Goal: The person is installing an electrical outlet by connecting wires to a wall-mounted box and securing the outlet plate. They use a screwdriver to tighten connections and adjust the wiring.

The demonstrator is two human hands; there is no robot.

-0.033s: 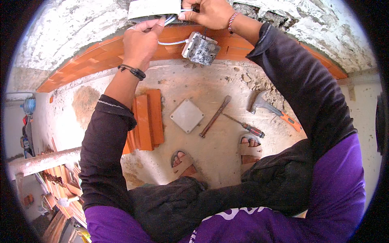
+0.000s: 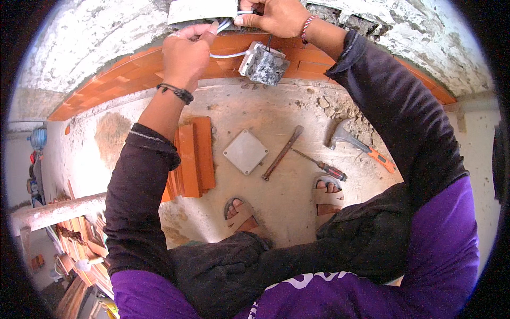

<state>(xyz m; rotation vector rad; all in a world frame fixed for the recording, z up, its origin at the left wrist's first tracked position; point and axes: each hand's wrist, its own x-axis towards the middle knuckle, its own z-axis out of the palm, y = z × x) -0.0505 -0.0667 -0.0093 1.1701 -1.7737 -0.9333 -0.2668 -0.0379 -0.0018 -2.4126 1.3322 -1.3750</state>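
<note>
At the wall, a white box (image 2: 202,11) reaches the upper edge of the view, with light-coloured cables (image 2: 225,24) coming out at its lower right corner. My left hand (image 2: 186,52) pinches these cables between thumb and fingers just under the box. To the right of the box, my right hand (image 2: 277,19) is closed on a white cable (image 2: 244,12); its fingertips are partly cut off by the view's edge. Below my hands a dusty grey-and-white electrical box (image 2: 266,64) hangs against the orange tile band, and a white cable (image 2: 227,56) runs from it toward my left hand.
On the dusty floor lie a square white cover plate (image 2: 245,151), a cold chisel (image 2: 282,153), a screwdriver (image 2: 324,167) and a claw hammer (image 2: 366,149). Orange tiles (image 2: 194,154) are stacked at the left. Rubble (image 2: 340,109) lies along the wall; broken wall (image 2: 348,20) shows right of my right hand.
My left hand has shifted very slightly, and the cable below it with it. My right hand stays at nearly the same place.
</note>
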